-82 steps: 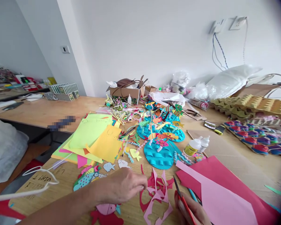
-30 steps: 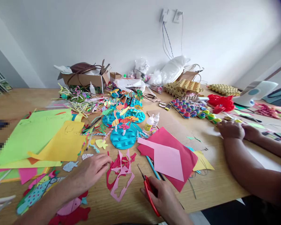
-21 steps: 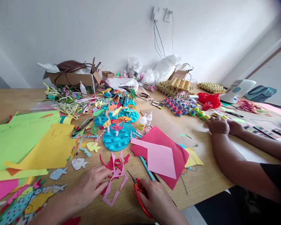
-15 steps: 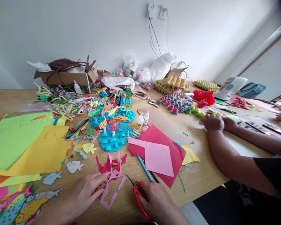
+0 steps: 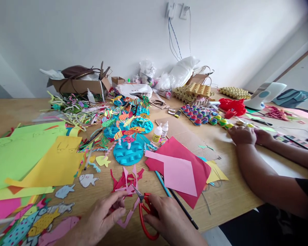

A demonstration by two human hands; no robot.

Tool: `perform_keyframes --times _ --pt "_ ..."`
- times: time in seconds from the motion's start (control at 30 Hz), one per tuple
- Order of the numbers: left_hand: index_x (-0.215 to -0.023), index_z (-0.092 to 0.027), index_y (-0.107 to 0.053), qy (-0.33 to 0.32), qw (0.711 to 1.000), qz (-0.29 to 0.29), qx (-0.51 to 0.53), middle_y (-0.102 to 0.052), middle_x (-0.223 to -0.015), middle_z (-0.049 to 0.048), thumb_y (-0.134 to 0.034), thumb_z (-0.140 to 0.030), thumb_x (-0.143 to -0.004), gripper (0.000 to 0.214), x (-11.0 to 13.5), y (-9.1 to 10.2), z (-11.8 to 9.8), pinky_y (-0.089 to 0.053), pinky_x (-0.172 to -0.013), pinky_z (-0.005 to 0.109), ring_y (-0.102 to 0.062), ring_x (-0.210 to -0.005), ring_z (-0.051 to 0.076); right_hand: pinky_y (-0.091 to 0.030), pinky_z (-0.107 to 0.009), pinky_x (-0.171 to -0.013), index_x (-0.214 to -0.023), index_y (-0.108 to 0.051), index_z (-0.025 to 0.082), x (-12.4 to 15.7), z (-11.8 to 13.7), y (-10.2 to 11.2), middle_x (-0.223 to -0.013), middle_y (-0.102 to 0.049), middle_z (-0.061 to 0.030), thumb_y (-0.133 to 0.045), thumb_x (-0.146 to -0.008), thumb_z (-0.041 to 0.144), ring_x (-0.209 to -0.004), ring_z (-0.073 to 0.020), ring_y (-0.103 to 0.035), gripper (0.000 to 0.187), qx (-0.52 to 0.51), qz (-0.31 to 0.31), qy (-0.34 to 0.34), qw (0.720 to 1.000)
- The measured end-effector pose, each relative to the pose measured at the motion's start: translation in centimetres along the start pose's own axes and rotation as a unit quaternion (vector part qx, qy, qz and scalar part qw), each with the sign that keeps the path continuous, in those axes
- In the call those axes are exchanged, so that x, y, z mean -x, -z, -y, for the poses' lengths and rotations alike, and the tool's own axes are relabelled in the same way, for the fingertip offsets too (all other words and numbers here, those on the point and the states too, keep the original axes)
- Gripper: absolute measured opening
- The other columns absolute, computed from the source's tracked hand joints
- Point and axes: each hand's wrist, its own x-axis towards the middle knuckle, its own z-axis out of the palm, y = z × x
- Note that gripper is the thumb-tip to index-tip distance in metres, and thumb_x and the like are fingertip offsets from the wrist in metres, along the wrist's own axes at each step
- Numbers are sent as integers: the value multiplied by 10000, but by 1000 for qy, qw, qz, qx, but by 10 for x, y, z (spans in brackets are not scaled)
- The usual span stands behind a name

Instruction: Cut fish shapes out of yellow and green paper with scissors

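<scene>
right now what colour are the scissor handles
Red: the scissors in the right hand, head view.

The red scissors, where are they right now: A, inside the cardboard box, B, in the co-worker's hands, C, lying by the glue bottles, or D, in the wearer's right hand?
D: the right hand grips the red scissors, blades at the pink paper scrap.

Red-handled scissors [image 5: 143,212] pointing away, blades touching pink paper scrap [image 5: 129,201], scrap lying over red offcuts [image 5: 120,182] at near table edge.
</scene>
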Motion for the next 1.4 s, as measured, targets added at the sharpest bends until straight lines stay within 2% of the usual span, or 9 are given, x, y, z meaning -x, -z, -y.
perform_keyframes --times 0.13,0.27,0.37,0.47,0.67,0.9,1.03,1.23,1.4 --pt "-1244 -234 -560 24 995 -5 97 -675 -1118 68 -539 -486 -804 507 -4 -20 1 -430 -973 360 -557 -1121 279 -354 -233 -556 -879 -663 168 -11 23 1 -840 -732 -68 -624 -805 312 -732 -218 -671 166 -7 12 63 998" --pt "-1136 -201 -630 43 988 -7 147 -632 -1212 96 -550 -534 -768 503 -9 -23 -1 -352 -1047 388 -495 -1196 297 -413 -222 -593 -897 -669 154 -19 33 -1 -884 -726 -75 -650 -793 280 -746 -222 -674 166 -34 17 106 994" --pt "-1014 -197 -675 68 975 -50 206 -712 -1010 78 -602 -537 -722 454 -11 -19 -4 -441 -954 354 -596 -1027 276 -449 -203 -641 -947 -664 139 -17 33 -4 -911 -720 -77 -662 -779 185 -777 -205 -672 175 -89 7 130 987" --pt "-982 -188 -669 119 948 -102 276 -695 -634 19 -666 -547 -650 489 -7 -12 -4 -530 -652 313 -630 -655 228 -458 -187 -721 -1077 -623 138 -15 29 -9 -964 -709 -75 -591 -824 109 -845 -178 -663 256 -147 -64 176 971" --pt "-1056 -208 -608 167 901 -178 358 -622 -518 -43 -748 -444 -652 489 11 10 5 -376 -383 175 -520 -450 120 -473 -201 -746 -979 -662 174 -18 10 -9 -931 -697 -47 -590 -853 153 -851 -173 -649 147 -135 -133 152 970" --pt "-967 -221 -622 167 858 -236 425 -701 -706 -22 -819 -361 -595 444 23 33 9 -357 -370 150 -480 -421 69 -380 -353 -1027 -1306 -495 192 -33 6 3 -1373 -482 -109 -736 -748 304 -1261 -267 -427 618 -34 -56 217 974" --pt "-910 -202 -651 147 869 -231 412 -703 -667 -14 -834 -358 -566 419 26 47 8 -364 -367 164 -498 -420 88 -313 -520 -1048 -1383 -394 218 -50 17 -2 -1459 -357 -144 -768 -658 477 -1347 -358 -261 857 24 -13 263 965" --pt "-990 -206 -643 143 875 -246 392 -728 -709 -8 -829 -359 -574 481 31 54 6 -377 -390 157 -503 -440 84 -211 -627 -1039 -1388 -382 269 -65 32 -16 -1485 -300 -137 -691 -680 562 -1371 -408 -141 825 53 9 281 958" --pt "-945 -205 -674 153 878 -227 393 -714 -658 -42 -794 -331 -608 379 31 52 14 -375 -398 169 -521 -436 91 -191 -599 -1050 -1307 -481 306 -62 28 -24 -1456 -368 -88 -653 -757 531 -1374 -351 -178 618 56 -4 258 965"
